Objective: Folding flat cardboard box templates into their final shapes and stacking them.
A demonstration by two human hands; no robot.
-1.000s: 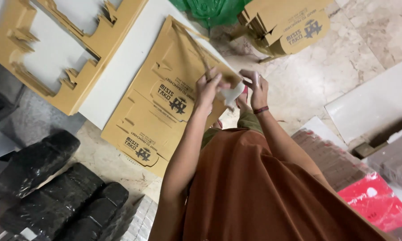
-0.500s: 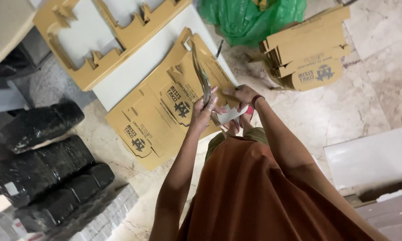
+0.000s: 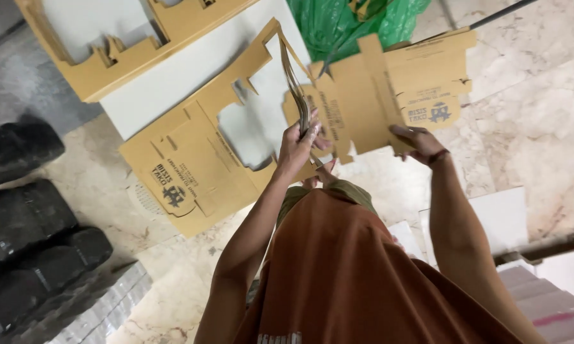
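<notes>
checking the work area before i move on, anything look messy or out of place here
Nothing looks damaged or spilled. The left hand grips a thin stack of cardboard sheets, the right hand holds a flat die-cut carton blank. More blanks lie loosely overlapped on the floor.

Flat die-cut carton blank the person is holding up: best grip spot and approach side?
Likely the plain lower edge of the cardboard blank, pinched from below, where the right hand sits. It is a thin sheet with flimsy top flaps; the left hand holds a cardboard stack edge-on.

The right hand's [image 3: 421, 143] fingertips are hidden behind the flat cardboard box [image 3: 395, 89]. The green bag [image 3: 338, 22] above the box is cut off by the top edge.
</notes>
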